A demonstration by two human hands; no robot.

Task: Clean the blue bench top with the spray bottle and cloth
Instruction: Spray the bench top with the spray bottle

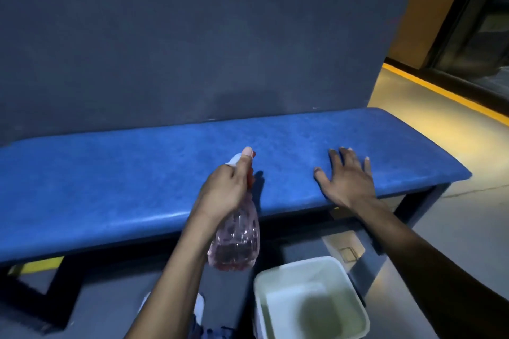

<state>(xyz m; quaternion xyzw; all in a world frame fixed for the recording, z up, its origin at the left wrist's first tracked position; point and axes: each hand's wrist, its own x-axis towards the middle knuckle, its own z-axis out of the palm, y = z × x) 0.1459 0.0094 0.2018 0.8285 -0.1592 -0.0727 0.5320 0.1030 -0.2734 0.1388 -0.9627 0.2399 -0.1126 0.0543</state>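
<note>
left hand (225, 190): grip curled round neck of pink spray bottle (237, 239), thumb up on its white head, held tilted over front edge of blue surface (110, 179) | right hand (347, 179): fingers spread flat on surface, holding nothing | white bucket (311, 303) on floor below, near bottle

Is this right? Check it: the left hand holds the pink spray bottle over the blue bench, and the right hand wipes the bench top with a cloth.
One thing is wrong. The head view shows no cloth: the right hand rests bare and flat on the blue bench top. The left hand does hold the pink spray bottle over the bench.
</note>
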